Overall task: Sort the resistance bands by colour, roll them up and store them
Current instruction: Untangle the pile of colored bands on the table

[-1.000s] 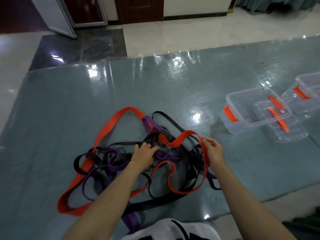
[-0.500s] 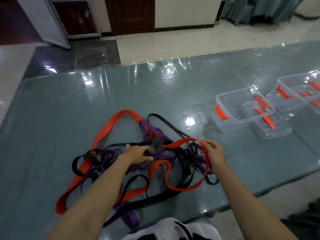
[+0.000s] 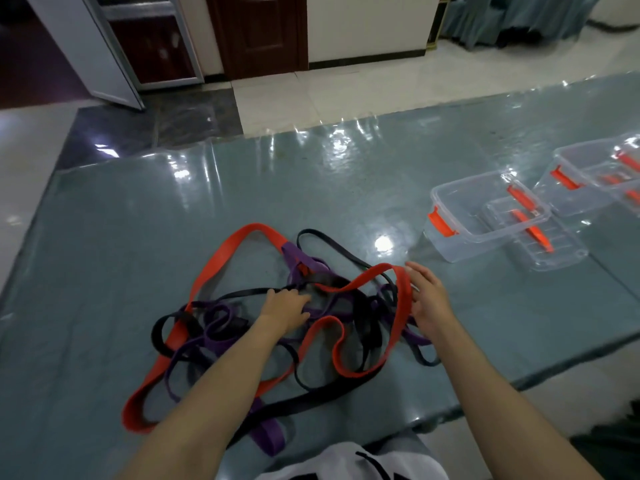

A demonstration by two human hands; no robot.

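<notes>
On the near middle of the glossy grey-green mat (image 3: 104, 271) I see the resistance bands (image 3: 311, 327) lying in one tangled heap: red bands (image 3: 221, 268), purple bands (image 3: 266, 434) and black bands (image 3: 332, 242) looped over each other. My left hand (image 3: 285, 308) rests on the centre of the tangle, fingers bent down among black and purple strands; I cannot tell whether it actually grips one. My right hand (image 3: 427, 299) sits at the right edge of the heap, fingers fairly straight, touching a raised red loop without closing round it. Further right, well apart from the heap, stand clear plastic boxes (image 3: 450, 206) with orange clips.
</notes>
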